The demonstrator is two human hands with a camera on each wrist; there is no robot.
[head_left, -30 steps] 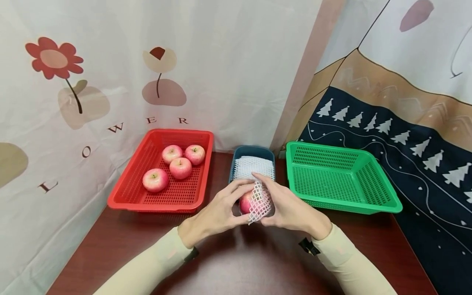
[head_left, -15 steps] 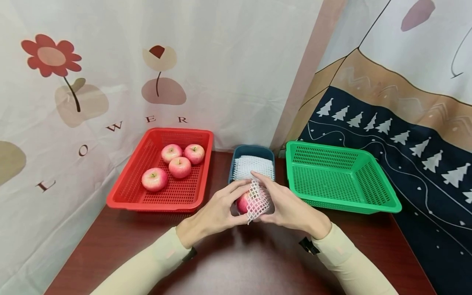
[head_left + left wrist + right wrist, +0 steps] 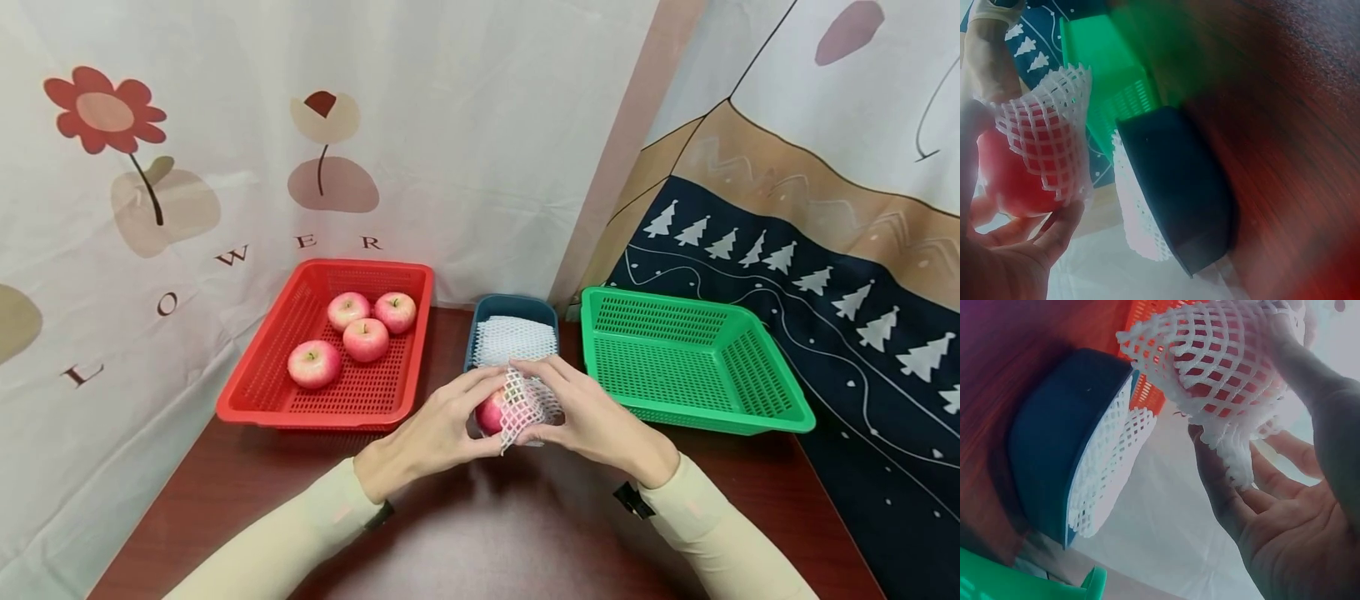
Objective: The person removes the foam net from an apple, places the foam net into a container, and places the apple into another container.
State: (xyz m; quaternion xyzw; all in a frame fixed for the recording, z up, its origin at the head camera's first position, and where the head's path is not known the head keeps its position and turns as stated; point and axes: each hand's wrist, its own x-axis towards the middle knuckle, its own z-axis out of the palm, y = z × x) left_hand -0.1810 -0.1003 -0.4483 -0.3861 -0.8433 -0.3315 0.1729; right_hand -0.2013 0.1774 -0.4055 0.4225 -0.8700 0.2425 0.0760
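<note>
In the head view my left hand [image 3: 438,427] grips a red apple [image 3: 489,412] between thumb and fingers, above the table in front of the blue box. A white foam net sleeve [image 3: 521,410] covers the apple's right part, and the left part stays bare. My right hand [image 3: 596,421] holds the sleeve from the right, thumb below and fingers on top. The left wrist view shows the sleeve's open edge lying across the apple [image 3: 1013,178]. Seen from the right wrist, the sleeve's gathered end [image 3: 1241,465] hangs between thumb and fingers of the right hand [image 3: 1297,515].
A red basket [image 3: 258,404] on the left holds several apples [image 3: 315,364]. Behind the hands, a blue box [image 3: 517,305] contains a stack of white foam nets [image 3: 516,340]. To the right stands a green basket [image 3: 697,367]. Curtains [image 3: 465,150] hang behind the table [image 3: 510,533].
Both hands, with the apple and sleeve, have shifted slightly left. The right hand's fingers have come lower over the sleeve, which now shows more to the right of the apple.
</note>
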